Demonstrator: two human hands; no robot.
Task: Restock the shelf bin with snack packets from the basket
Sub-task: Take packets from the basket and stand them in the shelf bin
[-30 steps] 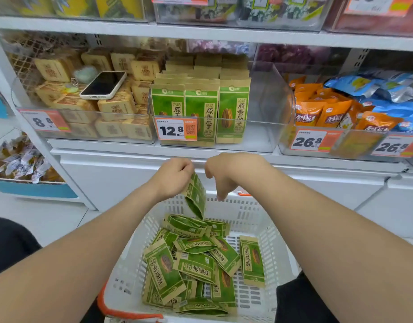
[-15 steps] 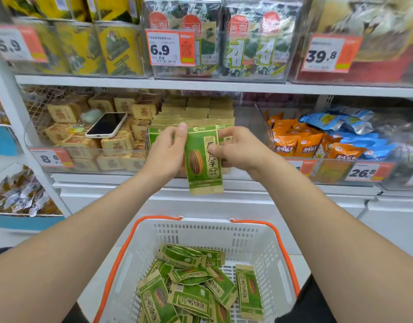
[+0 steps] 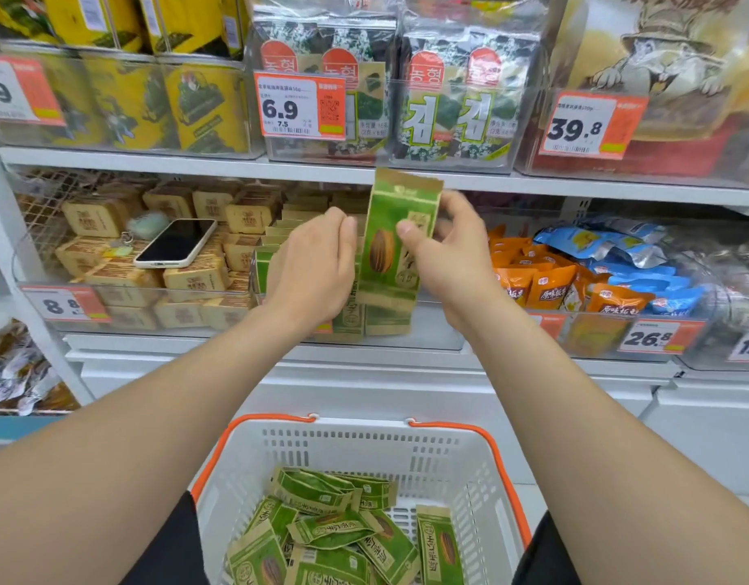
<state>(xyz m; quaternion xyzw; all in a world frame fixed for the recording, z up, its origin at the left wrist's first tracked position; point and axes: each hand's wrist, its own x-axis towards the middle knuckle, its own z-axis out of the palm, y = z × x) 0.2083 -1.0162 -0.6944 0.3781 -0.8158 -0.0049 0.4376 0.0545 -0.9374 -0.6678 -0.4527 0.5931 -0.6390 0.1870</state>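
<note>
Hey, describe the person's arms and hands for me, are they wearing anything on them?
The left hand and right hand have no gloves, and no rings show on the visible fingers. The left forearm and right forearm carry no sleeve, watch or bracelet within the frame. Black fabric appears under each arm beside the basket; which garment cannot be told.

Bare forearms (image 3: 153,449), black fabric (image 3: 170,546) below
Both forearms are uncovered down to the left hand (image 3: 317,268) and right hand (image 3: 453,263); black fabric shows low on either side, the garment not identifiable.
</note>
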